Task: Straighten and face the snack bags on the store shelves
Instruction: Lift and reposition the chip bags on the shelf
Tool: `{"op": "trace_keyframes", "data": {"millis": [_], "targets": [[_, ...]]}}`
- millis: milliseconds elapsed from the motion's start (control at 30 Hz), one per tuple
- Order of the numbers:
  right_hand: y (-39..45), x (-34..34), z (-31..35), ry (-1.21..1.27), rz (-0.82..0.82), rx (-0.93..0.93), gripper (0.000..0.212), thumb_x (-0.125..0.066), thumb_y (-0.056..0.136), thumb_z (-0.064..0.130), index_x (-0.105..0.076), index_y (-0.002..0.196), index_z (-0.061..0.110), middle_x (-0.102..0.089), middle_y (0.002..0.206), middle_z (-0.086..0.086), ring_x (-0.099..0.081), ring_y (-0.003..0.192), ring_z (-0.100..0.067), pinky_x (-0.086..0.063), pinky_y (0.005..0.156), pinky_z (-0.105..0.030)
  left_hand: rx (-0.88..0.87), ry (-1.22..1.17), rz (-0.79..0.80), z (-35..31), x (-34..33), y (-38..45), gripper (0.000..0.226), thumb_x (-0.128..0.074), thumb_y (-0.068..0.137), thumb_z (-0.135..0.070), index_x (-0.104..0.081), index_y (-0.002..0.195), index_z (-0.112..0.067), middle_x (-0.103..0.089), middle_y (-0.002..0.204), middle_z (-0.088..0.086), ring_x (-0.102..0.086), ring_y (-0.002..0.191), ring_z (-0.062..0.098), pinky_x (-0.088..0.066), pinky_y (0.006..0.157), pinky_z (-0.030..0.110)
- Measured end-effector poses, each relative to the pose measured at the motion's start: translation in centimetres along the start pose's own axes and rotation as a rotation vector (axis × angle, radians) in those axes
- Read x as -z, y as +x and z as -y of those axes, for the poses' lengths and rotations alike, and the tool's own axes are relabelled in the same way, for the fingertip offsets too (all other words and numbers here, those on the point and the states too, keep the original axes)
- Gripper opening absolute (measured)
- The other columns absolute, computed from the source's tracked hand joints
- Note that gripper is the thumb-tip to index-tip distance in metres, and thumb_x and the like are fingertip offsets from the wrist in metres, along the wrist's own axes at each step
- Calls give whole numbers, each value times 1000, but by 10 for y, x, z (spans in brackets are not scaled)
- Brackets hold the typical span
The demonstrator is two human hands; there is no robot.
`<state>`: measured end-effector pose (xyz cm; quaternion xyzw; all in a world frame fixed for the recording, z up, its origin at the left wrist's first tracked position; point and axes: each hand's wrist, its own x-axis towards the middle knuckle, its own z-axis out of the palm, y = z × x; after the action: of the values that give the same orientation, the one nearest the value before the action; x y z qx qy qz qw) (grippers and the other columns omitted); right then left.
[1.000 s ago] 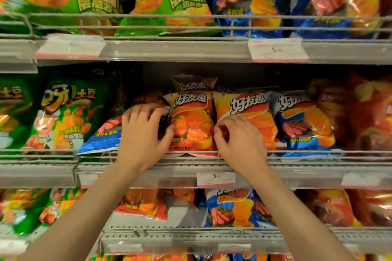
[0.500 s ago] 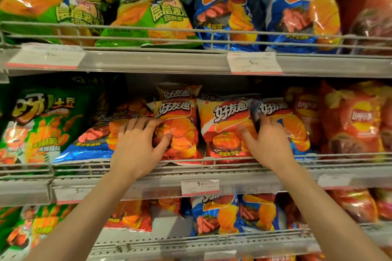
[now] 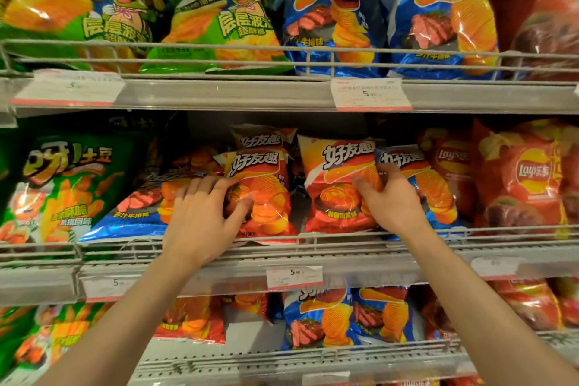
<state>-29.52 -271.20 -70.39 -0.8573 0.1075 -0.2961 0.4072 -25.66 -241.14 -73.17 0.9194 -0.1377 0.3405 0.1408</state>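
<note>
Middle shelf [image 3: 344, 263], head view. Two red snack bags are being handled side by side behind the wire rail [image 3: 501, 233].

Left hand [image 3: 203, 216]: laid on the left red bag [image 3: 266, 194]; the fingers [image 3: 200, 186] are bent over its left edge and the thumb is pressed on its front, so the bag is held. Grip is judged to serve for turning the bag square to the aisle.

Right hand [image 3: 393, 202]: the right red bag [image 3: 338, 185] is gripped at its right edge, with the thumb on the front and the other fingers hidden behind. The bag is held upright, label forward, apparently to keep it from slumping.

A blue bag [image 3: 435, 194] is seen just behind the right hand, partly covered. Another blue bag [image 3: 138, 210] lies tipped on its side just left of the left hand; it is judged not yet faced. A third red bag [image 3: 260, 138] stands behind the left one.

Price tag [image 3: 294, 276] sits on the shelf lip below the two bags.
</note>
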Motion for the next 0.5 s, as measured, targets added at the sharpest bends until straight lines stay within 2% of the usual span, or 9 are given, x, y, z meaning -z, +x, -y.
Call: {"op": "trace_keyframes", "data": {"millis": [67, 200, 300, 433, 500], "targets": [[0, 0, 1, 49, -47, 1, 55, -63, 95, 49, -51, 134, 12, -62, 83, 13, -65, 85, -20, -55, 86, -41, 3, -7, -8, 0, -1, 0, 50, -50, 98, -56, -62, 133, -23, -64, 131, 8, -54, 124, 31, -38, 107, 50], [-5, -4, 10, 137, -55, 29, 60, -63, 93, 54, -51, 137, 16, -62, 90, 14, -66, 92, -17, -57, 89, -43, 5, -28, -51, 0, -1, 1, 49, -44, 96, -49, -66, 127, -18, -66, 127, 10, -55, 120, 33, -42, 103, 50], [-13, -9, 23, 206, -67, 63, 57, -64, 93, 55, -52, 135, 18, -65, 104, 7, -67, 97, -16, -57, 88, -38, 7, -100, -90, 1, 0, 1, 45, -47, 95, -44, -66, 123, -14, -65, 123, 11, -53, 118, 32, -44, 100, 49], [-20, -20, 36, 316, -35, 96, 50, -63, 93, 55, -53, 131, 23, -65, 100, 16, -67, 93, -6, -58, 80, -30, 20, -222, -179, 11, 6, -1, 43, -51, 91, -44, -66, 119, -15, -64, 120, 10, -52, 114, 31, -41, 97, 44], [-22, -27, 35, 332, -24, 105, 52, -62, 93, 55, -53, 132, 23, -67, 103, 14, -67, 92, -2, -57, 76, -26, 47, -198, -221, 23, 12, -7, 44, -54, 90, -45, -66, 119, -14, -64, 121, 10, -52, 114, 31, -40, 97, 42]]}}
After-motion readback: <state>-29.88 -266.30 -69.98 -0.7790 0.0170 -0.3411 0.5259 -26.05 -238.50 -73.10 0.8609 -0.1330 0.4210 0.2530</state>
